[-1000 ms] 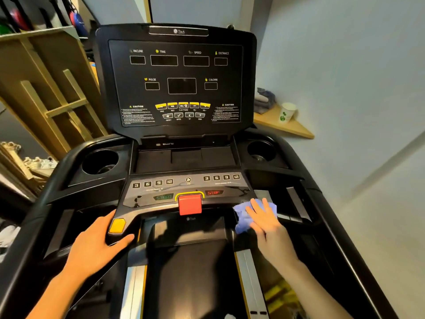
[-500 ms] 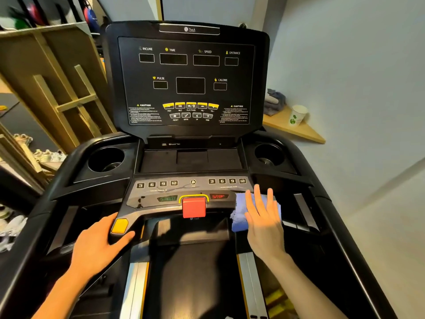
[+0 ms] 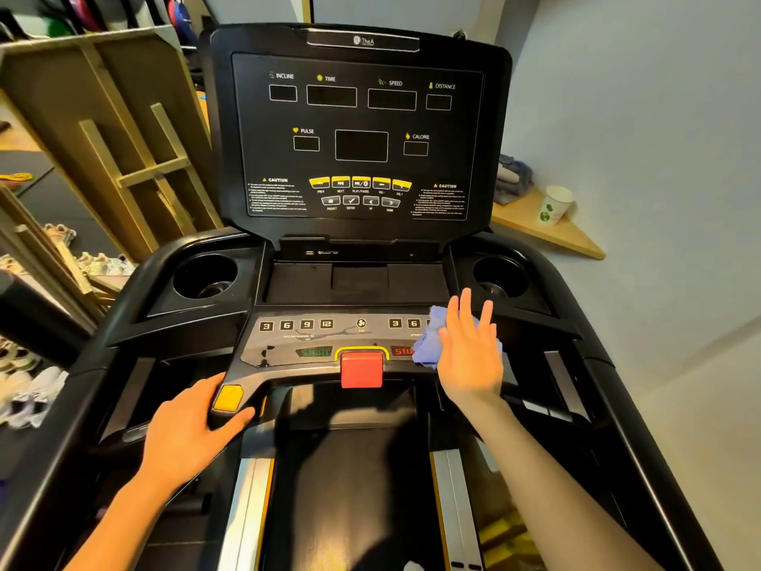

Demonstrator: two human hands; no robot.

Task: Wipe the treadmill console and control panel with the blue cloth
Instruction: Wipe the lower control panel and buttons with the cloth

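The black treadmill console (image 3: 358,129) stands upright ahead with dark display windows and yellow buttons. Below it lies the grey control panel (image 3: 313,340) with number keys, a green START, a red STOP and a red safety key (image 3: 361,369). My right hand (image 3: 471,350) lies flat, fingers spread, pressing the blue cloth (image 3: 426,344) onto the panel's right end, covering the right number keys. My left hand (image 3: 193,426) grips the panel's left front corner beside a yellow button (image 3: 227,398).
Round cup holders sit left (image 3: 204,278) and right (image 3: 500,276) of a black tray. A wooden corner shelf (image 3: 547,232) on the right wall carries a paper cup (image 3: 554,206) and folded cloth. Wooden frames (image 3: 123,150) and shoes (image 3: 33,389) stand on the left.
My right hand has slid the blue cloth up and away from the panel's front right edge onto its right number keys. The left hand has stayed put.
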